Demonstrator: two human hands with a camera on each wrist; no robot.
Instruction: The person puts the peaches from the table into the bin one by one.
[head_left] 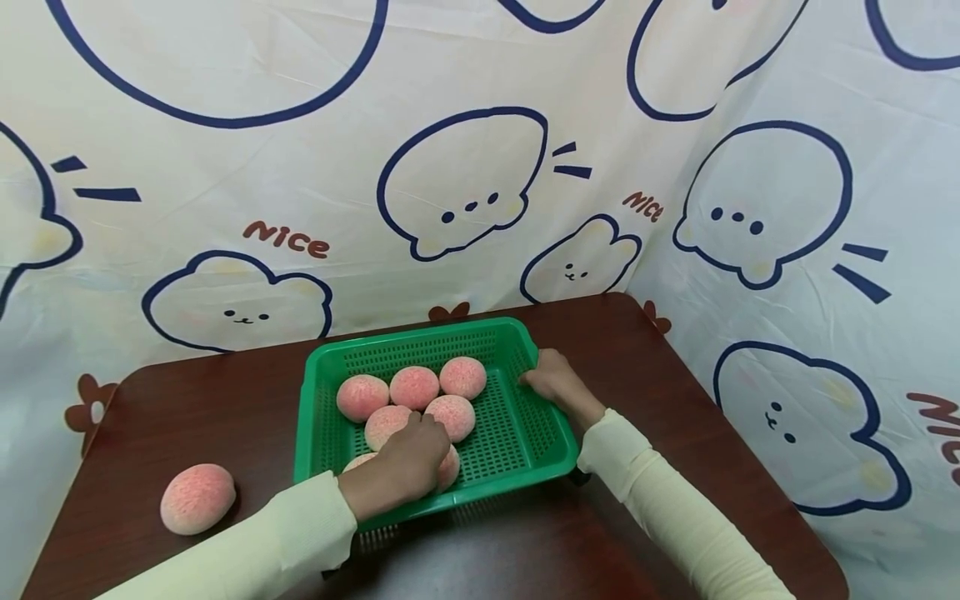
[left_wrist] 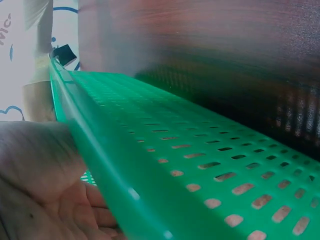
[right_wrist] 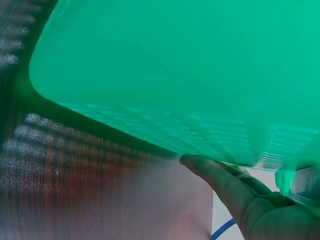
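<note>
Green basket [head_left: 517,433]: centre of the brown tabletop [head_left: 675,400], holding pink peaches. My left hand [head_left: 408,462] reaches inside, fingers curled over the nearest peach [head_left: 447,468]. My right hand [head_left: 555,383] grips the basket's right rim. One more peach [head_left: 197,497] lies loose on the tabletop, well left.

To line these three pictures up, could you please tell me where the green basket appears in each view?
Head: the green basket sits mid-frame on the dark table, with peaches inside.
Left wrist: its slotted wall runs diagonally from upper left to lower right.
Right wrist: its blurred green side fills the upper frame.
Shared landmark: the dark wood table, visible beside the basket in all three views.
</note>
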